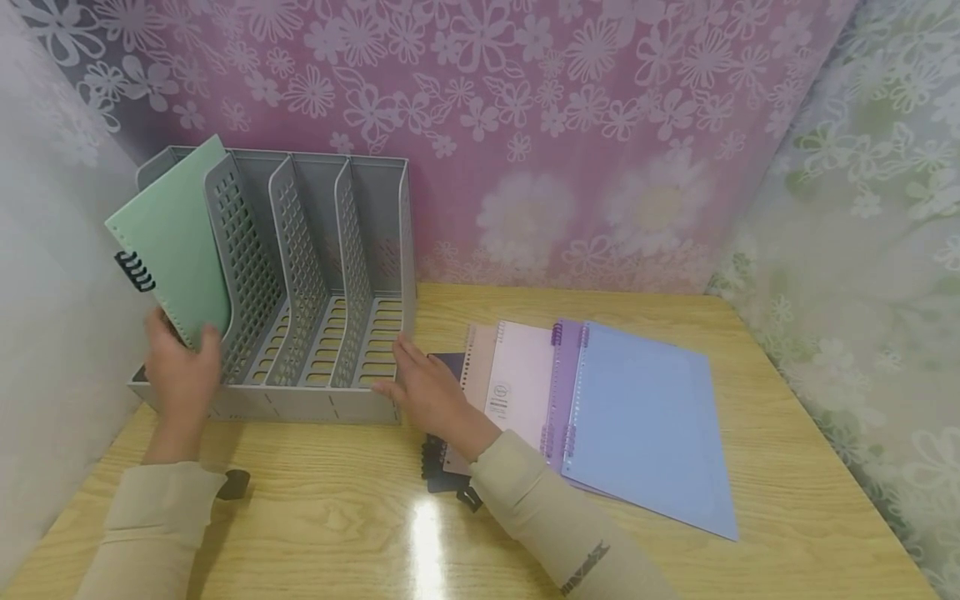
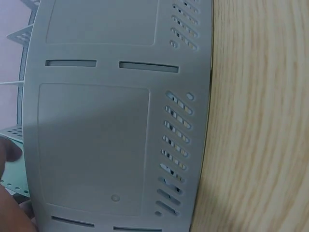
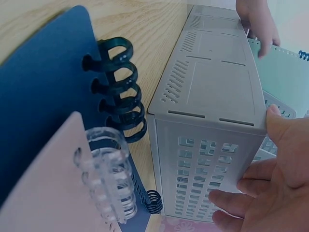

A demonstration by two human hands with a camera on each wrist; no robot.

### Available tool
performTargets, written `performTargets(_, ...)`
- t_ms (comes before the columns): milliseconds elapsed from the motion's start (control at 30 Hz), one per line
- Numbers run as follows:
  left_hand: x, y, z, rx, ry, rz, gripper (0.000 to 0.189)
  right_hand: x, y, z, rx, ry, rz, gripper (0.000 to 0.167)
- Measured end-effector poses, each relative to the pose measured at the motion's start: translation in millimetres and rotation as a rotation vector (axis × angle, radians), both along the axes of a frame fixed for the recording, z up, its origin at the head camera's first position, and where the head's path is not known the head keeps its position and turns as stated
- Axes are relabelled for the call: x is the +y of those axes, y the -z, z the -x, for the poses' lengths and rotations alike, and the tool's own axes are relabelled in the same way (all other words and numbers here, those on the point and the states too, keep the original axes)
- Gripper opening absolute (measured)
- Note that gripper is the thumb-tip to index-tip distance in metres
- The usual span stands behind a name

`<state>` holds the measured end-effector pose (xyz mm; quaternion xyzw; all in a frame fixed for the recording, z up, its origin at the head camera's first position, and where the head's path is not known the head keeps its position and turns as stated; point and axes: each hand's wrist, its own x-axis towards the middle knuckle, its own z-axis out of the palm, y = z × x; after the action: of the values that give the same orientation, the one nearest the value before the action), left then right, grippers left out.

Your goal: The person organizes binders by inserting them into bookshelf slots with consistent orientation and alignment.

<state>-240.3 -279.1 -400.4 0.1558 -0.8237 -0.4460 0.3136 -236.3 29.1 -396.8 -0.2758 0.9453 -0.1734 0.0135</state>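
A green spiral notebook (image 1: 176, 242) leans tilted in the leftmost compartment of a grey file organizer (image 1: 307, 404), its upper left corner jutting out past the organizer. My left hand (image 1: 182, 367) pinches the notebook's lower spine edge, thumb on the cover and fingers behind. At the organizer's front right corner, my right hand (image 1: 435, 400) holds the side wall. The right wrist view shows that thumb (image 3: 274, 116) at the front rim and the other fingers against the perforated side. In the left wrist view, the organizer's front panel hides most of the left hand (image 2: 12, 208).
Right of the organizer, several spiral notebooks overlap on the wooden table (image 1: 322, 517): a blue one (image 1: 645, 425), a purple one (image 1: 567, 375), a pale pink one (image 1: 521, 367), a beige one (image 1: 480, 358) and a dark blue one (image 3: 43, 72). Floral-patterned walls (image 1: 570, 200) stand close behind.
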Motion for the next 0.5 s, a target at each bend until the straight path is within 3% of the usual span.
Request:
performTargets(233, 5.7, -5.8, -1.6, 0.232, 0.046, -0.064, 0.072, -0.2, -1.7, -0.9, 0.012, 0.006, -0.018, 0.074)
performTargets(500, 16.2, -10.2, -5.4, 0.421, 0.006, 0.003, 0.069, 5.1, -6.1, 3.9, 0.023, 0.012, 0.047, 0.079)
